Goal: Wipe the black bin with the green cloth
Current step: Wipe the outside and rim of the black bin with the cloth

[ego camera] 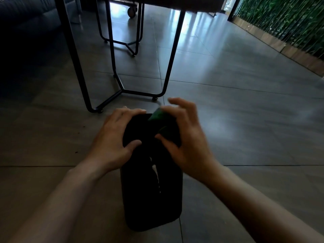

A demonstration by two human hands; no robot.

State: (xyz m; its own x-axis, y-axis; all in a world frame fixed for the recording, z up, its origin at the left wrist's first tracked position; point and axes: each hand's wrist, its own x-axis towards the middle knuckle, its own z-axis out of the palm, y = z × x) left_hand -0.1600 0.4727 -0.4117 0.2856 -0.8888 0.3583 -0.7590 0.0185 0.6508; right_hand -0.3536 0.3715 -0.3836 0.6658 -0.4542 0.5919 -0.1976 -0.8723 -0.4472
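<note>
On the floor (245,120) before me stands the bin (152,193). My left hand (114,137) grips its top edge; my right hand (182,137) pinches the cloth (157,116) against the rim.

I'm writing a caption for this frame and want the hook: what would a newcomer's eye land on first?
Two bare hands at centre frame: the left hand holds the upper left side of a tall black plastic bin standing on the grey tiled floor, while the right hand presses a crumpled green cloth against its top. Behind stand black metal table legs.
</note>
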